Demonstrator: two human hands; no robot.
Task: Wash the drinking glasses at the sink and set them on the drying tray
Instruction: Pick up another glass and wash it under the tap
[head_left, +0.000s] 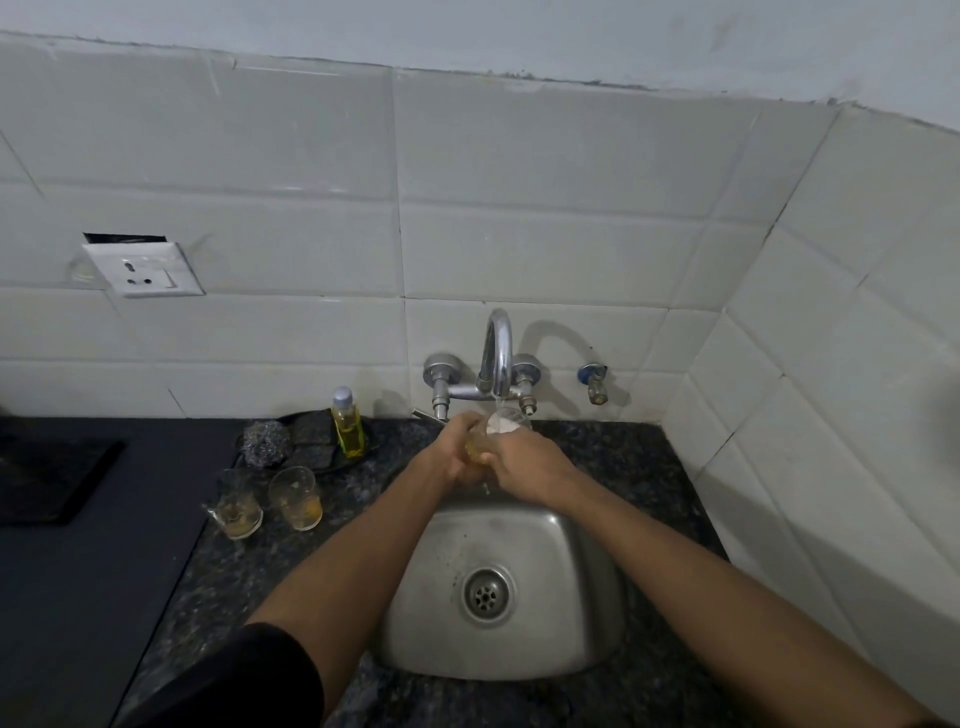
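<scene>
Holding: both hands grip one drinking glass (501, 422) under the tap (497, 358), over the far end of the sink (582, 597).
Left hand: the left hand (464, 451) is on the left side of the glass, its fingers curled round the lower part.
Right hand: the right hand (524, 460) is on the right side of the glass, fingers curled round it; the fingertips of the two hands meet at the glass bottom.
Glass: its mouth stands above the fingers, tilted toward the tap spout, and it looks white with foam or water inside; yellowish colour shows between the fingers.
Water: a thin stream (497, 404) falls from the spout into the glass mouth, just above the fingers.
Other glasses: two dirty glasses stand on the counter (270, 582), well to the left of the fingers; the left one (236, 506) and the right one (296, 497) both hold yellow residue.
Beside them: a bottle of yellow liquid soap (346, 422) and a steel scrubber (266, 441) are left of the left hand, near the wall.
Drain: the sink drain (485, 592) lies below the fingers, nearer to the person.
</scene>
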